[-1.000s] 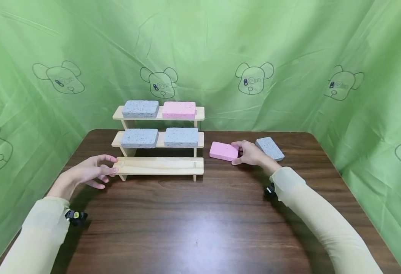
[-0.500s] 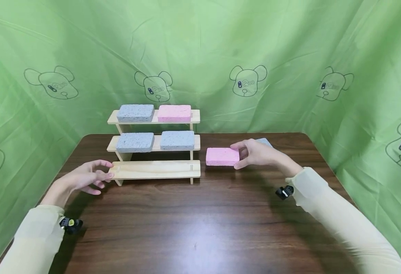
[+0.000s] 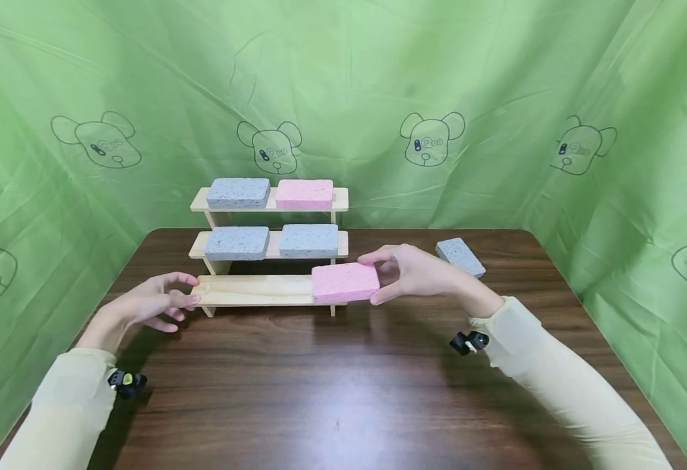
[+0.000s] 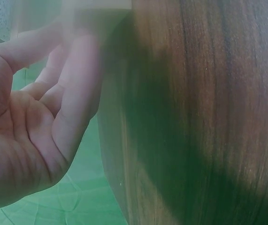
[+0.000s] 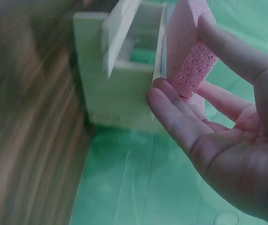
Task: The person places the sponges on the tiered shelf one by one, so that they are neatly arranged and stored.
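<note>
Green cartoon-printed cloth backs a dark wooden desk (image 3: 343, 391) carrying a three-tier wooden rack (image 3: 261, 290). Right hand (image 3: 416, 274) pinches the pink sponge (image 3: 345, 282) between thumb and fingers; a second ago this sponge lay on the desk right of the rack, and it now sits over the right end of the bare lowest tier, so placement appears nearly done. Left hand (image 3: 152, 303), fingers relaxed and holding nothing, touches the tier's left end. Middle tier: two grey sponges (image 3: 237, 243); top tier: one grey, one pink (image 3: 305, 194). A loose grey sponge (image 3: 460, 256) lies at far right.
</note>
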`<state>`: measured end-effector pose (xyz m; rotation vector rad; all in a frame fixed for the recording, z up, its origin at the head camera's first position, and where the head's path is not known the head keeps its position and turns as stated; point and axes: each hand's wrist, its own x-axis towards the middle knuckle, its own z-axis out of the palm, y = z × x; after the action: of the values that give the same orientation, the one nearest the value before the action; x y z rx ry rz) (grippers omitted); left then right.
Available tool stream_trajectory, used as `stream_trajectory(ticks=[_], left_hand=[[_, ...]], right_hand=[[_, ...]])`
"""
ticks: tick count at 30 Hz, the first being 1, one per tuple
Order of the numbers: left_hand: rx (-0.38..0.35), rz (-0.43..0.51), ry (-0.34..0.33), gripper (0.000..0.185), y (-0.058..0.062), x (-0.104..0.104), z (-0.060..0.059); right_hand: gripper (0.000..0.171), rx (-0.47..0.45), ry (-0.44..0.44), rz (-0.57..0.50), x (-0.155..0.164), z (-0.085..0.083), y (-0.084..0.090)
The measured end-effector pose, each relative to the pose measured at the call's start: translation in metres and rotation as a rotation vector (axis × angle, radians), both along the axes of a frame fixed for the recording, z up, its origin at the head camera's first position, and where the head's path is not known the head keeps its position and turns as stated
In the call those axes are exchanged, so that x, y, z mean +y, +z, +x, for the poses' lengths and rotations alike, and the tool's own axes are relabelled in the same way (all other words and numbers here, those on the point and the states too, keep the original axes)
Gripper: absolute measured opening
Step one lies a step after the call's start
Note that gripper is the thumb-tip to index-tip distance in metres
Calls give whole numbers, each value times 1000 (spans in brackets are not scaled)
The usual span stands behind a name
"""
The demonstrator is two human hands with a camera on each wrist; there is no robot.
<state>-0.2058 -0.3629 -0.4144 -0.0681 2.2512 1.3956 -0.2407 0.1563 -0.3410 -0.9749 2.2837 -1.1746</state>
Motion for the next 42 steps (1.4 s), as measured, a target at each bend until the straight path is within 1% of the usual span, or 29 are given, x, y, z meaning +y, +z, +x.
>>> stream_trajectory(ticks=[3,5,8,10,13,16,22,25,28,29,32,35,37,42], left_hand=[[-6,0,5,62,-1,0,0],[-9,-2,8,61,0,0,0],[-9,-1,12,61,0,-1,0],[-7,-2,10,61,-1,-1,0],[-7,-5,15,61,0,-1,0],[-4,-6,14,60,0,-2,0],[1,4,12,60,1,-1,0],[-1,12,5,60,1,0,0],[-5,8,15,60,1,0,1],[0,6,9,60,1,-1,1],[-1,4,17,59,1,-2,1],[1,12,3,57,1,-2,1],[-9,13,12,55,1,-2,1],[-9,20,10,56,-1,-1,0]], right_hand=[[77,-33,21,-84,-20,6,-6],[77,-72,25,-151,-34,10,-13],[77,-76,16,-226,-57,14,-24],[76,-58,11,-260,-72,17,-31],[75,-37,0,-297,-96,20,-42],[75,-37,-13,-329,-118,18,-55],[75,-13,-61,-377,-152,8,-77],[77,-4,-81,-375,-163,6,-84],[79,20,-101,-345,-174,5,-90],[80,16,-105,-343,-177,4,-92],[80,-1,-111,-353,-186,2,-99],[79,-18,-109,-373,-194,2,-103],[79,-20,-98,-382,-198,2,-104],[78,-21,-99,-369,-205,4,-104]])
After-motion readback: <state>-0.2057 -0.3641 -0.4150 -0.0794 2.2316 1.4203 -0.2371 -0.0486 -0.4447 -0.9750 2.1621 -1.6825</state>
